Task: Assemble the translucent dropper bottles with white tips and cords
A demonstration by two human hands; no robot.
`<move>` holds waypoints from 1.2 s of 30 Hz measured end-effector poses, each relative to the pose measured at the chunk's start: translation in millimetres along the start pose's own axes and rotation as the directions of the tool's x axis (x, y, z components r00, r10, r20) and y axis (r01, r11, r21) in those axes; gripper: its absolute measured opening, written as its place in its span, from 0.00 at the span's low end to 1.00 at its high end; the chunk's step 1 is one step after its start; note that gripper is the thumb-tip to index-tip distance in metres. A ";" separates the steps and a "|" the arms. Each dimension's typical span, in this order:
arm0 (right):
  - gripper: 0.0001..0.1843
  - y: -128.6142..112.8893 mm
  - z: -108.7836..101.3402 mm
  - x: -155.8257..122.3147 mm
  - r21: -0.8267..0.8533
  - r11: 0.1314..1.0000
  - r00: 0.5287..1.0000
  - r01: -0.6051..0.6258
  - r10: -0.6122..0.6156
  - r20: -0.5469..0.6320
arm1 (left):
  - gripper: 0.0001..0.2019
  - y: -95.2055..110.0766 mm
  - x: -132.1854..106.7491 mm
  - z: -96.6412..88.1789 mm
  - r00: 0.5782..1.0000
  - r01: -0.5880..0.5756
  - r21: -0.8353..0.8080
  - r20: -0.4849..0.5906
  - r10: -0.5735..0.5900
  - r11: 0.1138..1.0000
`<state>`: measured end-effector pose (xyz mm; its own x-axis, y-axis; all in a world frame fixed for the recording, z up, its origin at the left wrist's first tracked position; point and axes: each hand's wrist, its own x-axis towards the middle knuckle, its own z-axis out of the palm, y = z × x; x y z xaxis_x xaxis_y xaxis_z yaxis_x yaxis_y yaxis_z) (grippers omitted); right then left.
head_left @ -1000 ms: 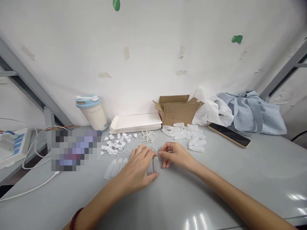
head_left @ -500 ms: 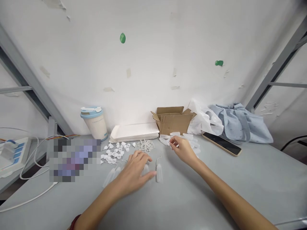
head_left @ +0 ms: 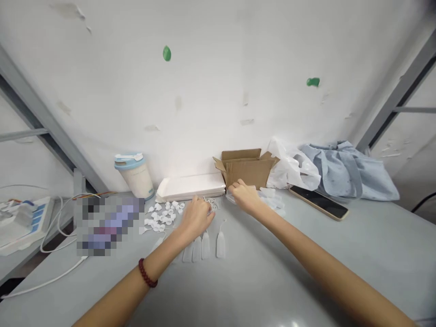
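My left hand (head_left: 195,215) reaches forward over the grey table (head_left: 306,272), fingers curled at the tangle of thin white rings (head_left: 213,203); what they pinch is hidden. My right hand (head_left: 243,196) lies on the pile of small clear plastic bottles (head_left: 270,200) in front of the cardboard box (head_left: 245,167), fingers closed round one bottle. A row of several finished clear bottles (head_left: 204,245) lies flat just behind my left wrist. A scatter of small white caps (head_left: 161,212) sits left of my left hand.
A lidded paper cup (head_left: 133,173) and a stack of white sheets (head_left: 190,187) stand by the wall. A phone (head_left: 318,202), a white plastic bag (head_left: 293,168) and a blue cloth bag (head_left: 347,170) lie at the right. White cables (head_left: 51,218) and a power strip lie at the left.
Both hands left the row of bottles and moved forward: the left from the bottles to the ring pile, the right further back into the loose bottle pile by the box.
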<state>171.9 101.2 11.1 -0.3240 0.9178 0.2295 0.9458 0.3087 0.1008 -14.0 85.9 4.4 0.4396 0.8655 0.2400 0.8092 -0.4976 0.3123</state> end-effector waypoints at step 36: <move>0.09 -52.4 -6.0 -64.9 0.994 0.100 0.949 -0.036 0.315 0.003 | 0.11 -20.8 -24.2 -25.6 0.941 0.184 -0.564 -0.137 -0.311 0.805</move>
<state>143.2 24.0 -3.2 -0.0095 0.9690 0.2469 0.1274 0.2461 -0.9608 -51.4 73.8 15.6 0.1087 0.9608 0.2549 0.5129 -0.2738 0.8136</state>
